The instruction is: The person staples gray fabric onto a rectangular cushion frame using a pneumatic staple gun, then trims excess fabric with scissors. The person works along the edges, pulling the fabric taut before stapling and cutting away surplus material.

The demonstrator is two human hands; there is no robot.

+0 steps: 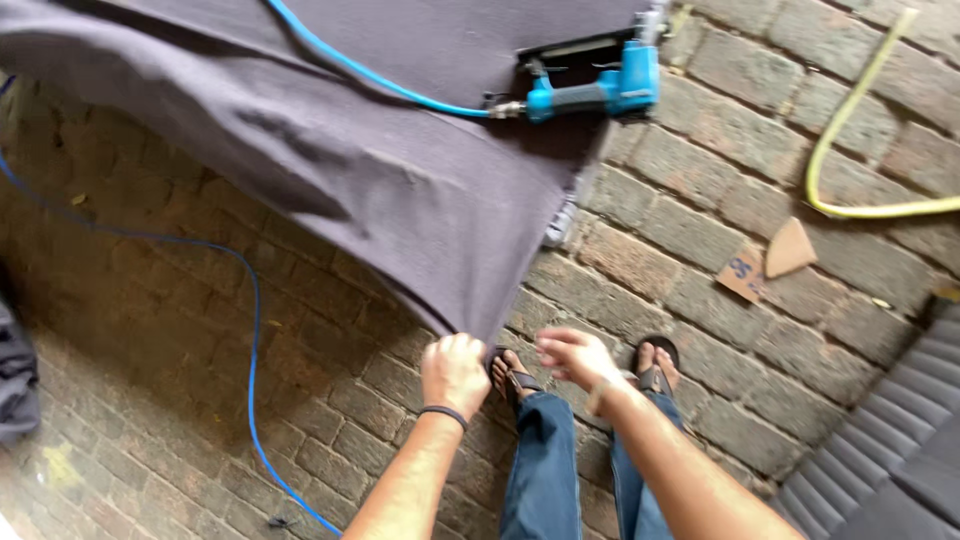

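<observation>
A large dark grey fabric sheet (330, 130) drapes from the top of the view down toward me. My left hand (453, 372) is closed on the lowest hanging corner of the fabric. Just to its right, my right hand (573, 356) hovers with fingers loosely curled, blurred, holding nothing that I can see. A blue pneumatic staple gun (595, 88) lies on top of the fabric at the upper right, fed by a blue air hose (370, 72). My legs in jeans and sandals stand below the hands.
The ground is brick paving (720, 200). A blue hose (252, 330) loops across the bricks at left. A yellow hose (850, 110) curves at upper right. Cardboard scraps (770, 260) lie on the bricks. Dark ribbed upholstery (890, 440) sits at lower right.
</observation>
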